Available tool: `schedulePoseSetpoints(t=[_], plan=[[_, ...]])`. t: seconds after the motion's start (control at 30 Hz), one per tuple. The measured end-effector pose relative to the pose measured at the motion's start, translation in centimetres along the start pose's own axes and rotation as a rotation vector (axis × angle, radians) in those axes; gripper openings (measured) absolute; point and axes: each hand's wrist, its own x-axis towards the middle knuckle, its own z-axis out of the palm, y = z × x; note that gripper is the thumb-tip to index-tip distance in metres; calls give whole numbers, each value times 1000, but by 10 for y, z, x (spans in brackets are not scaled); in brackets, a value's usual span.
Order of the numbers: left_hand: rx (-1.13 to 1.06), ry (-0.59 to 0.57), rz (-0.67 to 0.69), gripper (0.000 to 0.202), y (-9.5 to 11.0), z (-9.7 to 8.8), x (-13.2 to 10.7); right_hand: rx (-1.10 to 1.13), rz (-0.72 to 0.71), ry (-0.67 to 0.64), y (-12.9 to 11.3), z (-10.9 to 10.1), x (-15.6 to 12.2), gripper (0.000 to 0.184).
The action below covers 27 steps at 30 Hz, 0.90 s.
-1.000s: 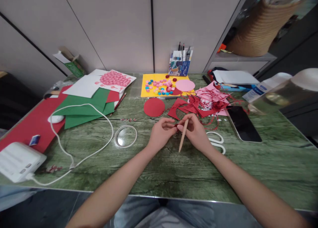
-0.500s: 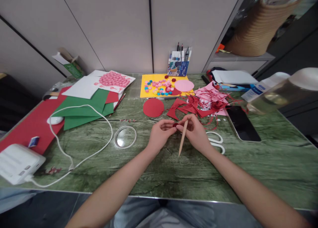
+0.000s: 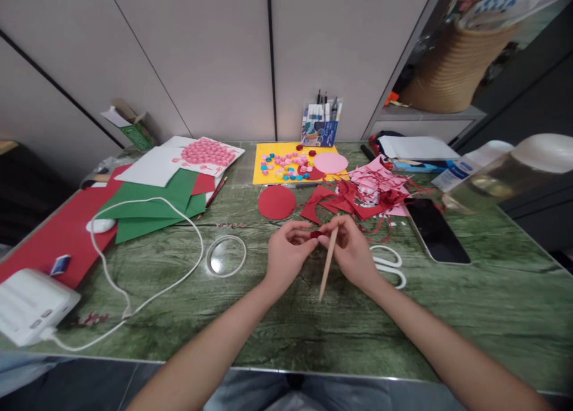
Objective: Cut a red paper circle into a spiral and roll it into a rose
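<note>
Between the fingertips of both hands is a small dark red rolled piece [image 3: 316, 235], probably paper. My left hand [image 3: 286, 255] pinches it from the left, thumb against fingers. My right hand [image 3: 351, 252] meets it from the other side and also grips a pale wooden stick [image 3: 328, 269], whose pointed end slants down toward the table. Just beyond the hands lie a red paper circle [image 3: 276, 202] and red paper offcuts [image 3: 317, 203]. White-handled scissors [image 3: 388, 267] rest beside my right wrist, their blades hidden by the hand.
A yellow sheet [image 3: 264, 175] at the back bears small coloured paper rolls and a pink circle [image 3: 331, 162]. Left are a tape ring [image 3: 226, 256], a white cable [image 3: 197, 244], green paper [image 3: 147, 220] and a white charger [image 3: 38, 306]. Right are a phone [image 3: 436, 232] and a bottle [image 3: 496, 187].
The camera has tipped slightly upward, so the table sits lower in view. Both hands keep their pinch on the red piece, and slightly more of it shows. The stick's angle has shifted a little.
</note>
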Motion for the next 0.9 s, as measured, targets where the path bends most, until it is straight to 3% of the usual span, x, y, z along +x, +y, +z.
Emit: schedulePoseSetpoints(t=[0.37, 0.6, 0.9], plan=[[97, 17, 103, 28, -2, 2, 1, 7, -63, -59, 6, -7, 5, 20], [187, -4, 205, 31, 1, 0, -2, -267, -183, -123, -1, -16, 3, 16], [156, -3, 244, 25, 3, 0, -5, -118, -113, -41, -1, -12, 2, 20]])
